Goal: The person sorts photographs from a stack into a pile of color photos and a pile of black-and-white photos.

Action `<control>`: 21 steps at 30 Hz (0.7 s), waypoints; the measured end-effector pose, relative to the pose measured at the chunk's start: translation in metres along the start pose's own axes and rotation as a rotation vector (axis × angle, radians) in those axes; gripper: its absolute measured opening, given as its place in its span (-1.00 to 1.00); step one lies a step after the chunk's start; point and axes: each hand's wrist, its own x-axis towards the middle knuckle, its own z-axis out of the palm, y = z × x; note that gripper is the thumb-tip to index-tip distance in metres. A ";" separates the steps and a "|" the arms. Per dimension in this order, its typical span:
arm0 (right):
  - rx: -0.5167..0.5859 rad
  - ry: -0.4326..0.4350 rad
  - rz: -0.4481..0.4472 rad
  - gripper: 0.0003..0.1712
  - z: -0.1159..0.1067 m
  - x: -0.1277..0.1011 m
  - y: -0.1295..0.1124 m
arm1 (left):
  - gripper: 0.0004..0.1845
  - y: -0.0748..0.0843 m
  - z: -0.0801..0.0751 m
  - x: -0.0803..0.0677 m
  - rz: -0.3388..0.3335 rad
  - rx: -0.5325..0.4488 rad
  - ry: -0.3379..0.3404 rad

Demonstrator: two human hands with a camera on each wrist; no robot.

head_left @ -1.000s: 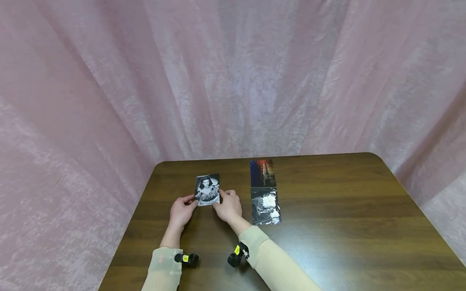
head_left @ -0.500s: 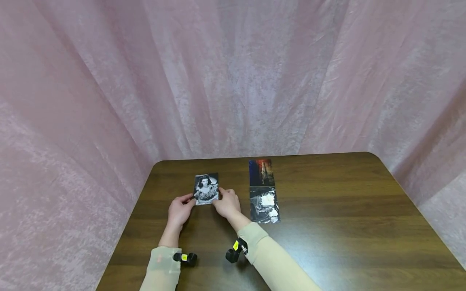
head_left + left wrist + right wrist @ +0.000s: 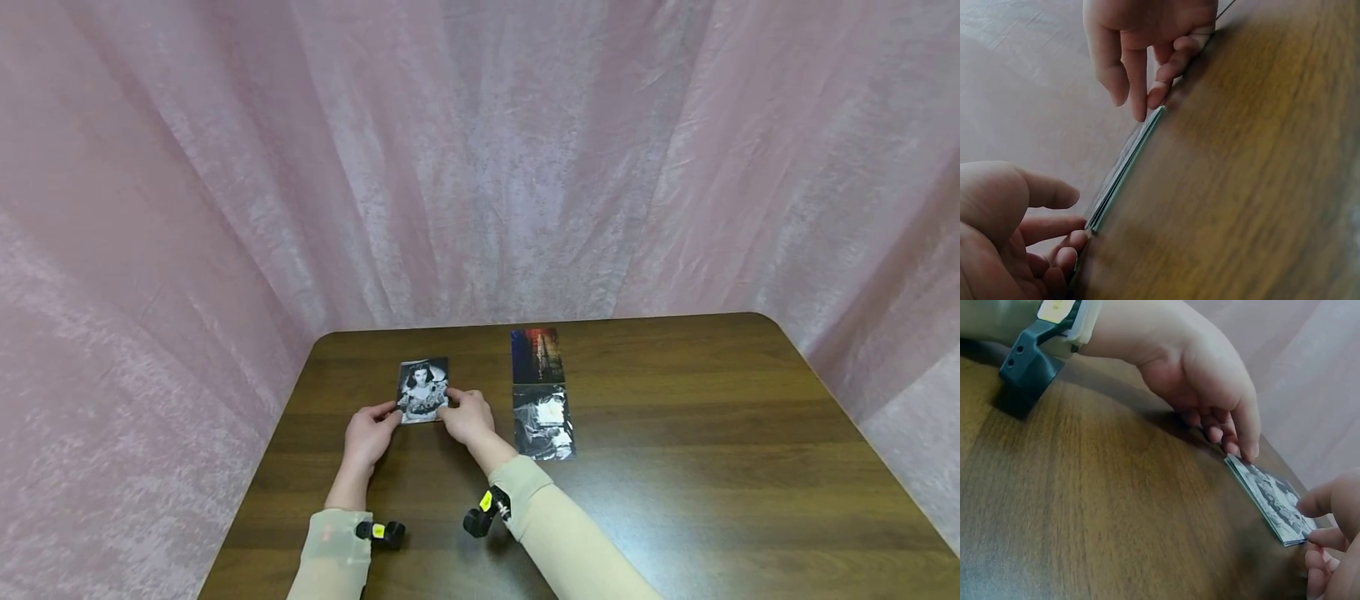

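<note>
A thin stack of photos (image 3: 422,390) lies flat on the dark wooden table (image 3: 675,500), with a black-and-white portrait on top. My left hand (image 3: 375,425) holds its near left corner with curled fingertips. My right hand (image 3: 461,412) holds the near right corner the same way. In the left wrist view the stack's edge (image 3: 1125,169) runs between the left hand (image 3: 1066,237) below and the right hand (image 3: 1147,94) above. The right wrist view shows the stack (image 3: 1272,500) between the left hand (image 3: 1235,440) and the right hand (image 3: 1319,531), whose thumb hovers over the corner.
Two single photos lie to the right of the stack: a red and blue one (image 3: 537,356) further away and a black-and-white one (image 3: 543,421) nearer. Pink curtain (image 3: 480,167) hangs close behind and beside the table. Small black cameras sit on both wrists.
Both hands have stayed at the stack's near corners. Everything has drifted slightly left in the view, as the head camera shifted.
</note>
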 end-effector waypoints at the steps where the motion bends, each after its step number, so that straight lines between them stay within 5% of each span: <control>1: 0.011 0.001 0.008 -0.37 0.000 0.000 0.000 | -0.56 0.000 0.000 0.000 -0.003 -0.005 0.000; 12: 0.035 0.011 0.049 -0.37 0.000 0.000 -0.003 | -0.57 0.000 0.002 -0.002 -0.012 -0.016 0.006; 21: 0.187 -0.003 0.102 -0.47 -0.005 0.003 -0.006 | -0.57 0.000 0.002 -0.001 0.002 -0.025 0.004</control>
